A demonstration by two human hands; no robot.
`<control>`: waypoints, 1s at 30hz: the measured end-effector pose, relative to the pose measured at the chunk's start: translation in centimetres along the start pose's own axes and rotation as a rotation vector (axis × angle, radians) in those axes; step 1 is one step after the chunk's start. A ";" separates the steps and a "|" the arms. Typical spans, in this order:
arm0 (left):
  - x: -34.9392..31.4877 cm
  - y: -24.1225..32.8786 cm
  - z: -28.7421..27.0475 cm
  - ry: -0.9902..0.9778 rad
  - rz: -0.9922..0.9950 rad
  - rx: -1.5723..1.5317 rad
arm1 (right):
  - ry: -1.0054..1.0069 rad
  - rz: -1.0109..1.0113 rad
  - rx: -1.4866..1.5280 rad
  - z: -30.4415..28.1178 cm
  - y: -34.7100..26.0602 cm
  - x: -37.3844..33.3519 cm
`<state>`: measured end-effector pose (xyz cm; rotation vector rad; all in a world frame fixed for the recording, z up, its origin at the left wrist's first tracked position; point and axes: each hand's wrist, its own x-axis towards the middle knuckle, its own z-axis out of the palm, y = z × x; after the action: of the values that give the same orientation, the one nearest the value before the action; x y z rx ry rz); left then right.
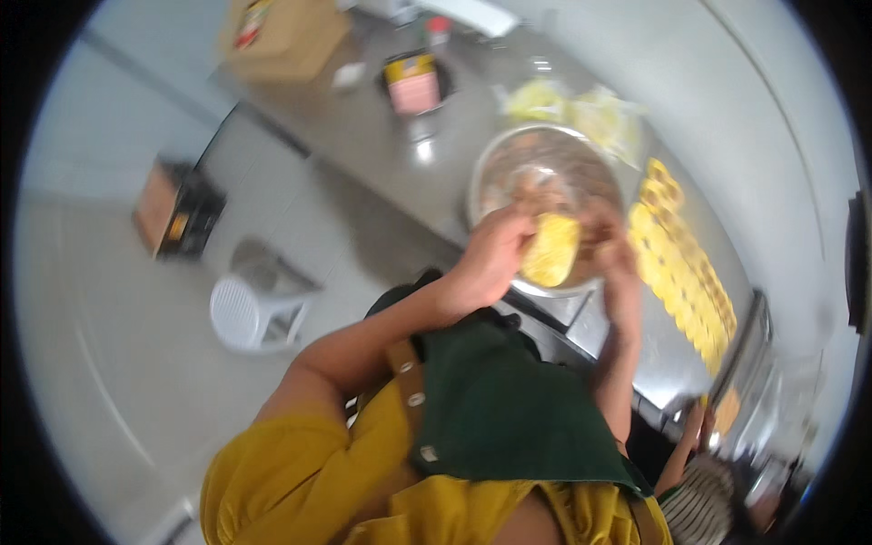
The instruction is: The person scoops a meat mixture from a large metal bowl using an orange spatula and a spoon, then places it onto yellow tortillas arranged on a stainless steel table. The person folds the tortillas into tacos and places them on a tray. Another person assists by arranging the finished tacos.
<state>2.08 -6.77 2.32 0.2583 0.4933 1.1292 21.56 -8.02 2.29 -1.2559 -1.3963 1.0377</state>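
Observation:
My left hand (495, 250) is closed on the edge of a thin, flat yellow sheet (551, 252) that looks like a dough wrapper. The sheet is held over the near part of a large round metal bowl (474, 193). A wet, brownish-pink mixture (589, 168) covers the inside of the bowl. My right hand (614, 247) is at the bowl's right side, close to the sheet. Motion blurs its fingers, so whether they hold anything does not show.
Rows of small yellow filled pieces (677, 263) lie on the metal table right of the bowl. Plastic bags (604, 118), a pink-and-yellow package (411, 84) and a cardboard box (286, 41) stand farther back. A white stool (245, 309) is on the floor; another person's hand (695, 427) works lower right.

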 end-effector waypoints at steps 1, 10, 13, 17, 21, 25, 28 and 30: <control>-0.5 0.0 -1.1 -0.046 -0.013 -0.017 | -0.168 0.124 0.165 1.2 -1.4 -0.9; 1.1 5.0 -2.6 -0.159 -0.013 0.425 | 0.945 0.018 -0.778 -11.2 1.8 -8.6; 0.9 6.0 -3.9 -0.123 -0.020 0.512 | 0.560 0.373 -0.918 -9.9 14.3 -12.9; 0.2 5.0 -2.0 -0.160 -0.120 0.611 | 0.708 0.604 -0.604 -5.8 12.2 -14.2; -0.7 -0.5 1.8 -0.478 -0.424 0.796 | 0.753 0.509 -0.706 -10.1 15.5 -13.0; -0.7 -8.2 2.8 -0.619 -0.639 0.779 | 0.403 0.090 -1.060 -12.3 17.8 -11.0; -0.7 -11.9 2.9 -0.533 -0.602 0.857 | 0.359 -0.109 -0.984 -12.3 17.4 -9.0; -1.0 -13.8 2.8 -0.426 -0.553 0.847 | 0.340 -0.140 -0.914 -13.0 17.7 -8.0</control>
<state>14.17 -13.29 -1.05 1.0083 0.5891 0.2561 37.73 -14.07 -13.53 -1.8263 -1.7021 0.0193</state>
